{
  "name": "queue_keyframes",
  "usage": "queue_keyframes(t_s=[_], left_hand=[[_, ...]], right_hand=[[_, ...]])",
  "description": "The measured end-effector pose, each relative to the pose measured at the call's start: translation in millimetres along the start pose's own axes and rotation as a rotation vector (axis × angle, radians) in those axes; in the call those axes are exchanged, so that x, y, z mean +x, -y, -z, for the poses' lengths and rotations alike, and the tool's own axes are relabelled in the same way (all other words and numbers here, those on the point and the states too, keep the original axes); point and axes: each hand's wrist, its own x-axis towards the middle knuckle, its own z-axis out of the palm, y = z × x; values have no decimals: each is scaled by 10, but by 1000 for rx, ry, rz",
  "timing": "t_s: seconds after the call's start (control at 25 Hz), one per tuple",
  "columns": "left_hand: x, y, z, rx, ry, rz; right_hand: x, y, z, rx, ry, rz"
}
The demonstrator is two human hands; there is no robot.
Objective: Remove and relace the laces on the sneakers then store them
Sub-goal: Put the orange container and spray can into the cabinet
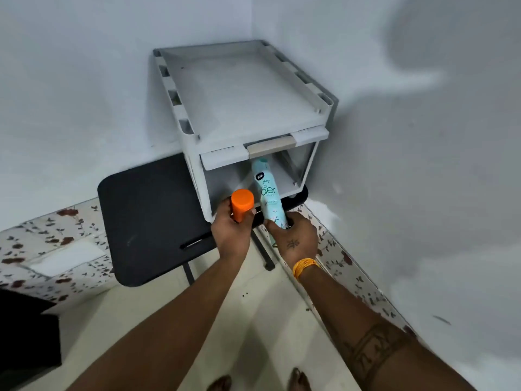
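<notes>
A grey box [253,114] is sitting in the wall corner on a black table [149,218], its front flap [262,148] lifted. No sneakers are showing. The left hand [229,232] is gripping an orange-capped can [242,204]; the right hand [294,235] is clutching a pale spray can [266,193] (nose pointing into the box's opening).

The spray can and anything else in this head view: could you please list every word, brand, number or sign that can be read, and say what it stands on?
"aer": large letters on the spray can held by the right hand.
"99": dark round badge near the can's top.
Small script above "aer" and lines below it: too blurred to read.
Orange cap in the left hand: no text.
</notes>
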Motion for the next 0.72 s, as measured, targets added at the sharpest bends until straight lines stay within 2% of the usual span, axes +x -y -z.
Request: queue_keyframes(t_s=[0.28,0.48,0.72], left_hand=[[218,101,-438,96,-253,17],[366,192,-529,170,-311,-4],[356,232,-633,259,-378,0]], right_hand=[[918,-134,-166,16,85,148],[1260,-142,-355,15,174,197],[1161,-286,-200,-23,162,342]])
